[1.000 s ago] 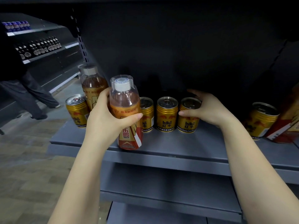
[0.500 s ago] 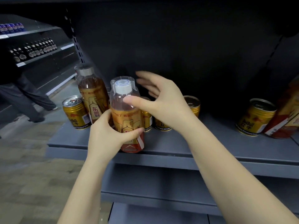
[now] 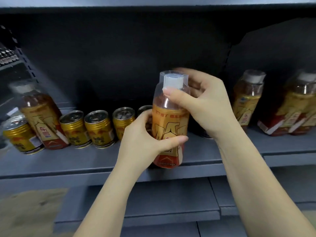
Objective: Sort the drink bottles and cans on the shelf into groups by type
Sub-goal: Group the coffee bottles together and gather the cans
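Observation:
An amber drink bottle (image 3: 170, 120) with a gold and red label and a clear cap cover is upright at the front of the grey shelf (image 3: 85, 161). My left hand (image 3: 145, 137) grips its lower body and my right hand (image 3: 201, 106) holds its neck. Behind and to the left stand several gold cans (image 3: 99, 129) in a row. A second bottle of the same kind (image 3: 41, 117) stands among the cans at the left. More such bottles (image 3: 248, 100) stand at the right.
A dark back panel closes the shelf behind the drinks. A lower grey shelf (image 3: 171, 202) juts out beneath. At the far left another rack (image 3: 8, 57) holds small items, and wooden floor (image 3: 25, 211) shows below it.
My right hand left the cans and closed on the bottle's neck. The bottle has shifted right along the shelf, and the view has turned right, showing more bottles there.

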